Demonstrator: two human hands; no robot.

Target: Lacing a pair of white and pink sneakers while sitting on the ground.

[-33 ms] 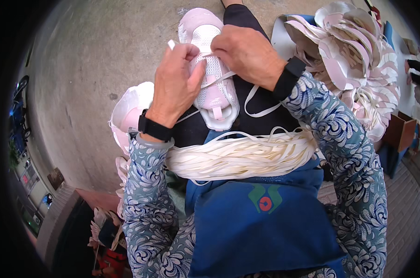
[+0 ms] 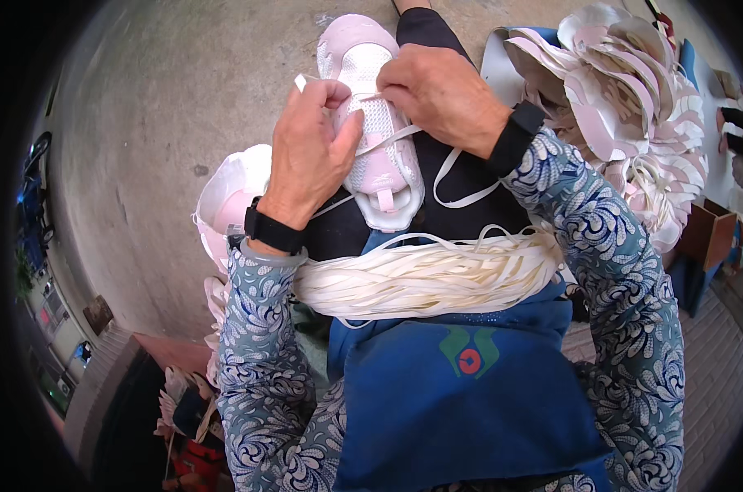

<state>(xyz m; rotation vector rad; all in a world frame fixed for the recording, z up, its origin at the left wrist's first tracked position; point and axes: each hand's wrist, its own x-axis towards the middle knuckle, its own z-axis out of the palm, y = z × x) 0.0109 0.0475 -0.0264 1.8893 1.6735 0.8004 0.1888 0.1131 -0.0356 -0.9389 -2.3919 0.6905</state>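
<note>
A pink and white sneaker [image 2: 379, 176] lies across my lap, its toe pointing away from me and its heel opening nearest. At the left edge of the shoe, my left hand [image 2: 310, 143] has its fingers curled in a pinch on a white shoelace [image 2: 374, 97]. A pale lace end sticks up beside those fingers. Over the right side of the lacing, my right hand [image 2: 445, 94] pinches the same lace, fingertips close to the tongue. Lace strands cross the shoe and loop onto the dark trousers at the right.
A thick bundle of cream laces [image 2: 429, 279] rests across my lap above a blue apron [image 2: 461, 410]. Stacked pink and white shoe uppers [image 2: 626, 82] stand at the right. Another upper [image 2: 233, 197] sits left of my wrist. A brown box [image 2: 708, 234] is far right.
My right hand has shifted very slightly right and toward me, still pinching the lace. My left hand and the sneaker look almost unmoved.
</note>
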